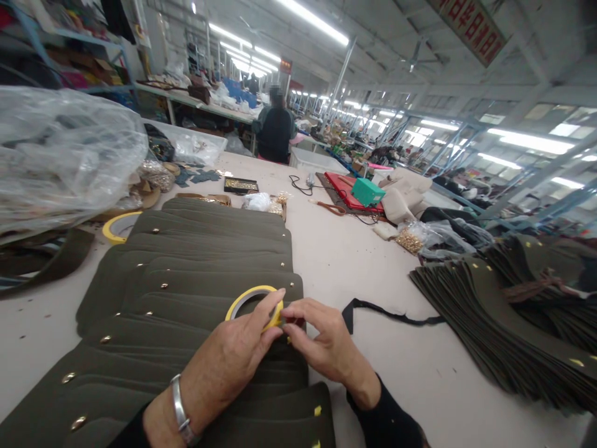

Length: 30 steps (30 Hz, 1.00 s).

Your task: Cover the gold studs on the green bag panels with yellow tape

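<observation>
Dark green flat pieces (186,249) with gold studs overlap in rows on the table. Above them, my left hand (237,348), with a silver bracelet at the wrist, is closed on a roll of yellow tape (252,292). The fingertips of my right hand (321,339) meet those of the left at the roll's right side. Those fingers are pinched together; what lies between them is too small to make out. Small yellow bits of tape (318,410) stick to the right edge of the nearest pieces.
A second yellow roll (120,229) lies at the left near a large plastic bag (65,155). More green pieces (485,311) are stacked at the right, beside a black strip (396,314). A green box (367,192) sits further back. A person (275,130) is beyond the table (345,261).
</observation>
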Each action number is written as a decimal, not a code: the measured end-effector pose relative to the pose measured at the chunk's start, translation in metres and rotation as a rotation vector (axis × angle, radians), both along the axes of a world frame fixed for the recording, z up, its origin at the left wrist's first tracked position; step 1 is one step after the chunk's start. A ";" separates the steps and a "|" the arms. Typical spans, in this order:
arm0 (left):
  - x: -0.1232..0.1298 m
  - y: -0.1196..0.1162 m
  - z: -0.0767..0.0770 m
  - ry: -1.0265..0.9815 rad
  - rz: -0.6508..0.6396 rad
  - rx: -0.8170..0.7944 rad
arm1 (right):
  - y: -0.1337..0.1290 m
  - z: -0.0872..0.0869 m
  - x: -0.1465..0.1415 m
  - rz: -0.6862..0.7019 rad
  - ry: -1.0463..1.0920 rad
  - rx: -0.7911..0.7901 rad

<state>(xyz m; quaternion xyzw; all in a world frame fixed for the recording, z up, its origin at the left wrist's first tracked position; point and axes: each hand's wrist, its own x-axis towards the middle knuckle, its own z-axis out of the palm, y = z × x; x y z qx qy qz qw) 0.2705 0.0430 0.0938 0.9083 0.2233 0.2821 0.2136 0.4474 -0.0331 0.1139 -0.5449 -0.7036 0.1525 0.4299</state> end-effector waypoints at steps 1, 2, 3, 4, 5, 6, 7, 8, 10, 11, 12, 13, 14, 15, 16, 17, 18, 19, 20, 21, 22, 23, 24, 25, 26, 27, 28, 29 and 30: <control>0.000 -0.001 0.000 0.001 0.007 -0.006 | 0.000 -0.001 -0.002 0.005 -0.027 0.022; 0.000 -0.002 -0.001 0.007 0.012 -0.004 | 0.001 -0.003 -0.003 0.011 -0.054 0.041; 0.000 -0.002 -0.002 0.019 0.014 -0.001 | 0.001 -0.005 -0.003 0.018 -0.084 0.060; 0.000 -0.002 -0.002 0.033 0.013 -0.001 | 0.001 -0.007 -0.003 0.024 -0.118 0.084; 0.000 -0.002 -0.003 0.049 0.007 -0.007 | 0.001 -0.010 -0.003 0.026 -0.153 0.109; 0.000 -0.002 -0.003 0.065 -0.001 -0.016 | 0.001 -0.012 -0.004 0.019 -0.187 0.140; 0.000 -0.002 -0.003 0.080 -0.013 -0.025 | 0.001 -0.014 -0.004 0.003 -0.219 0.174; 0.000 -0.002 -0.002 0.094 -0.026 -0.030 | 0.001 -0.015 -0.004 -0.021 -0.249 0.203; 0.000 -0.001 0.000 0.117 -0.041 -0.028 | 0.000 -0.018 -0.006 -0.074 -0.293 0.247; -0.001 0.000 0.002 0.126 -0.040 -0.019 | 0.000 -0.018 -0.007 -0.096 -0.307 0.259; -0.001 0.000 0.003 0.135 -0.034 -0.011 | 0.000 -0.018 -0.008 -0.111 -0.314 0.268; -0.001 0.000 0.005 0.146 -0.027 -0.003 | 0.000 -0.018 -0.010 -0.124 -0.310 0.270; -0.002 0.001 0.006 0.158 -0.019 0.007 | -0.001 -0.017 -0.011 -0.138 -0.294 0.262; -0.001 0.001 0.007 0.166 -0.013 0.023 | -0.001 -0.016 -0.013 -0.160 -0.263 0.237; -0.001 0.001 0.008 0.173 -0.009 0.043 | -0.001 -0.015 -0.015 -0.191 -0.211 0.186; -0.001 0.001 0.009 0.174 -0.001 0.068 | -0.001 -0.013 -0.017 -0.229 -0.132 0.111; 0.000 0.000 0.010 0.169 0.012 0.098 | -0.001 -0.012 -0.020 -0.266 -0.023 0.015; 0.001 -0.001 0.010 0.157 0.027 0.128 | -0.001 -0.011 -0.022 -0.294 0.109 -0.092; 0.002 -0.002 0.010 0.143 0.043 0.155 | 0.000 -0.010 -0.024 -0.309 0.253 -0.197; 0.002 -0.004 0.011 0.128 0.061 0.176 | 0.002 -0.010 -0.025 -0.307 0.391 -0.289; 0.003 -0.006 0.011 0.111 0.074 0.193 | 0.004 -0.011 -0.025 -0.300 0.510 -0.357; 0.003 -0.008 0.011 0.090 0.082 0.206 | 0.006 -0.011 -0.025 -0.299 0.601 -0.397; 0.004 -0.010 0.011 0.071 0.082 0.211 | 0.009 -0.013 -0.022 -0.310 0.667 -0.416; 0.004 -0.012 0.010 0.054 0.080 0.210 | 0.011 -0.015 -0.018 -0.336 0.712 -0.418; 0.004 -0.014 0.010 0.046 0.079 0.202 | 0.012 -0.017 -0.013 -0.363 0.737 -0.426; 0.004 -0.015 0.009 0.054 0.083 0.190 | 0.013 -0.020 -0.007 -0.377 0.745 -0.449; 0.004 -0.015 0.008 0.082 0.095 0.174 | 0.013 -0.023 0.001 -0.372 0.739 -0.491; 0.004 -0.014 0.007 0.130 0.113 0.155 | 0.013 -0.026 0.008 -0.350 0.718 -0.546; 0.005 -0.013 0.006 0.193 0.131 0.135 | 0.012 -0.029 0.015 -0.322 0.684 -0.601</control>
